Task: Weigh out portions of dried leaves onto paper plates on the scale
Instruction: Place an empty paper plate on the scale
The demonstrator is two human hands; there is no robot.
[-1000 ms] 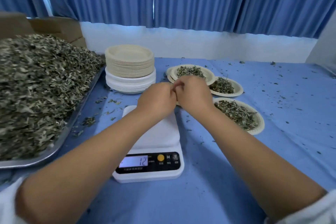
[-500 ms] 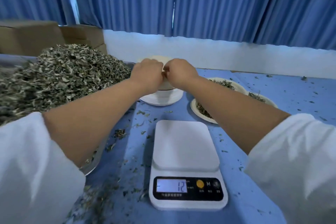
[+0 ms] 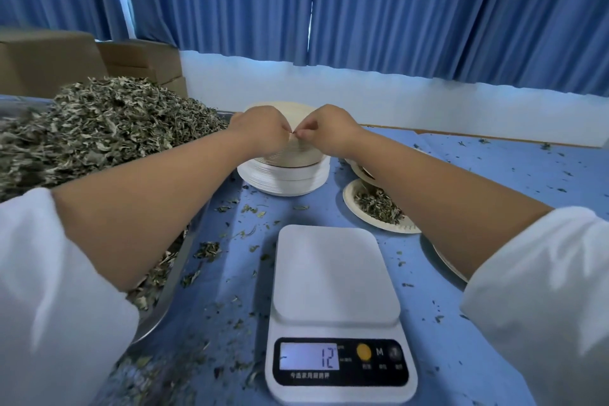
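A white digital scale (image 3: pixel 336 300) sits on the blue table in front of me, its platform bare and its display reading 12. Behind it stands a stack of paper plates (image 3: pixel 285 171), beige ones on white ones. My left hand (image 3: pixel 260 130) and my right hand (image 3: pixel 329 130) meet at the near rim of the top plate, fingertips pinching its edge. A big heap of dried leaves (image 3: pixel 99 128) fills a metal tray (image 3: pixel 171 277) at the left. A plate with a leaf portion (image 3: pixel 379 206) lies right of the stack, partly behind my right forearm.
Cardboard boxes (image 3: pixel 49 59) stand behind the tray. More filled plates are mostly hidden under my right arm. Leaf crumbs are scattered over the blue table (image 3: pixel 494 181). Blue curtains hang over a white wall at the back.
My head has come a little closer and lower. Both hands stay together at the top of the plate stack, now pinching the rim of the top plate. The scale still reads 12.
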